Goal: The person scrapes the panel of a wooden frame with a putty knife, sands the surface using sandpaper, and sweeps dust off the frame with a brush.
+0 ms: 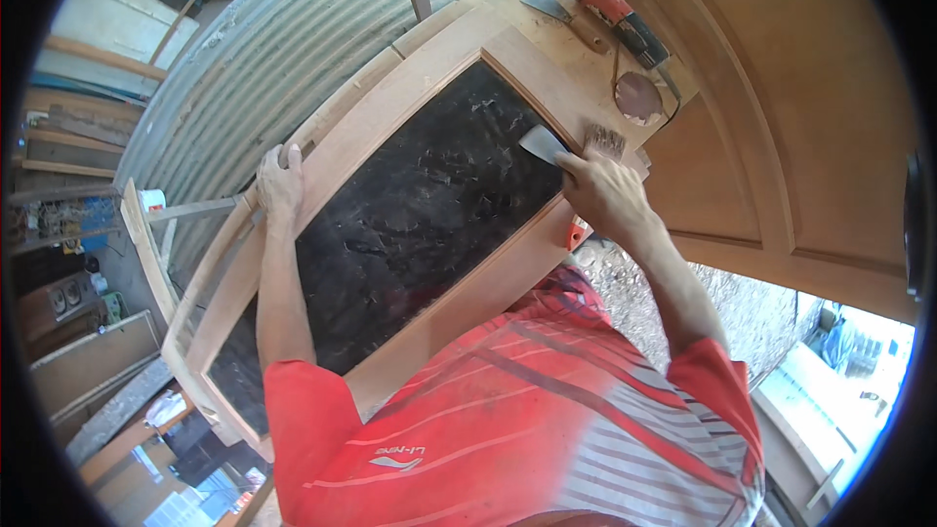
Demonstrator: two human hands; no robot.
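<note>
A wooden door frame point(429, 337) lies across the bench in front of me, set with a glossy black panel point(420, 205) strewn with small shavings. My left hand point(281, 181) is curled over the frame's far left edge. At the panel's right end, my right hand point(607, 190) grips a putty knife point(542, 144), its metal blade over the panel's corner. Just beyond the knuckles shows a brush with brown bristles point(604, 141); whether the same hand holds it or it lies on the wood, I cannot tell.
Beyond the frame lie an angle grinder point(615, 15), a second scraper point(561, 18) and a round sanding disc point(639, 98). Another panelled wooden door point(722, 176) stands at the right. Corrugated metal sheeting point(254, 78) runs along the far left. An orange-red handle point(577, 233) shows near my waist.
</note>
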